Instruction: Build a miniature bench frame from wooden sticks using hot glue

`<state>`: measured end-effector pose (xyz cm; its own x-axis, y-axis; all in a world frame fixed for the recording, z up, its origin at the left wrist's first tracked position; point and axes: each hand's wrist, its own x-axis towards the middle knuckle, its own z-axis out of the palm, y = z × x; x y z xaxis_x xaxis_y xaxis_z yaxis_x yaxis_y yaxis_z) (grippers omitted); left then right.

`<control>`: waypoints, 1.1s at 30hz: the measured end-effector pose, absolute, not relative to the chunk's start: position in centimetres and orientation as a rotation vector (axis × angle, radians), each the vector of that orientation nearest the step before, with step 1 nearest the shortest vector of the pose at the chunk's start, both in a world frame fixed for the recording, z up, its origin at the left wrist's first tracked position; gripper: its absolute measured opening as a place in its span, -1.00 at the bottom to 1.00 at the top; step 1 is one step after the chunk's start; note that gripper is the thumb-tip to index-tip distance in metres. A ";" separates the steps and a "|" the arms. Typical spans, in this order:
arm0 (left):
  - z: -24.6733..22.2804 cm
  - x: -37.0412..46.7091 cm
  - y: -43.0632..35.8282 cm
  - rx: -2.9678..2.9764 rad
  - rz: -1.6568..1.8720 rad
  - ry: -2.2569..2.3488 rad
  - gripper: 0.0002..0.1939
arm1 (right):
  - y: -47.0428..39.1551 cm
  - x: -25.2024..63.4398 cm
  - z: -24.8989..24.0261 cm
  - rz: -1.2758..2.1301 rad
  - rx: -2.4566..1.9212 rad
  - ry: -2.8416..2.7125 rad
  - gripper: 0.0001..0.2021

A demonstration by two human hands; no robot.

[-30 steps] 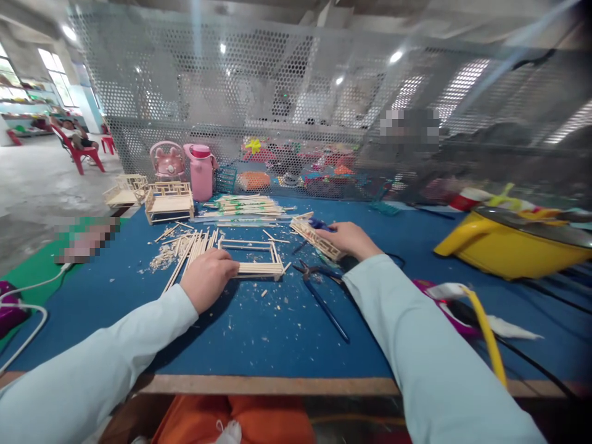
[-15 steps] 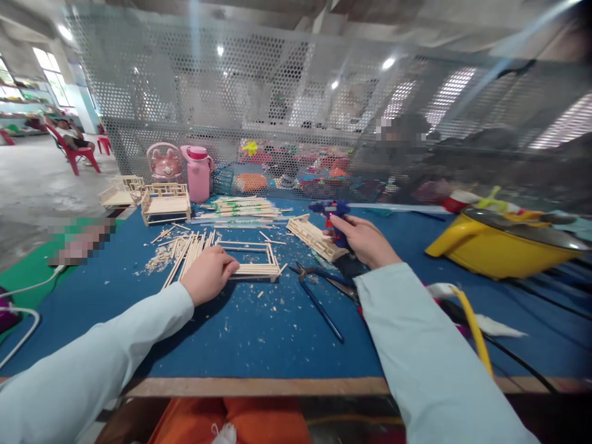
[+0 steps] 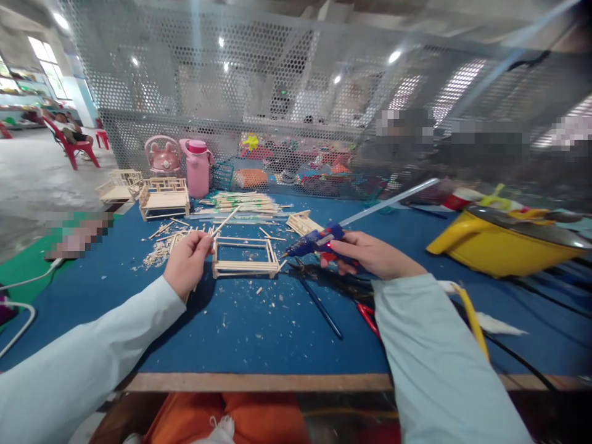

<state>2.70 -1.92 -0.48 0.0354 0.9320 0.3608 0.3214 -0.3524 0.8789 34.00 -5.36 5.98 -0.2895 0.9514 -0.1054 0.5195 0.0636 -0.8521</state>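
A thin wooden stick (image 3: pixel 226 220) is pinched between the thumb and fingers of my left hand (image 3: pixel 189 262), its far end tilted up to the right. Just right of that hand stands a small rectangular stick frame (image 3: pixel 245 267) on the blue table, with several sticks laid along its near side. My right hand (image 3: pixel 370 254) is wrapped round a blue glue gun (image 3: pixel 319 239). Its nozzle points left and down near the frame's right corner, and a long clear glue stick (image 3: pixel 393 200) juts from its back. Behind the gun lies another stick piece (image 3: pixel 303 223), partly hidden.
Blue-handled pliers (image 3: pixel 319 305) lie below the glue gun. Finished miniature stick benches (image 3: pixel 164 198) stand at the back left beside a pink bottle (image 3: pixel 198 169). Bundled sticks (image 3: pixel 250 202) and scraps (image 3: pixel 160 251) lie behind the frame. A yellow pan (image 3: pixel 490 243) sits at right.
My left hand has left the frame, moved left and lifted a stick. My right hand has brought the glue gun nearer and turned its nozzle down toward the frame.
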 end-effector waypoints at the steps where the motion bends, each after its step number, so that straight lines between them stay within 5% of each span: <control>1: -0.5 2.7 -2.0 1.708 1.329 1.271 -0.78 | -5.3 33.9 5.9 1.153 -1.464 -1.864 -0.59; 33: -1.1 3.0 -2.3 1.662 1.358 1.222 -0.81 | -5.2 33.2 5.7 1.165 -1.561 -1.852 -0.59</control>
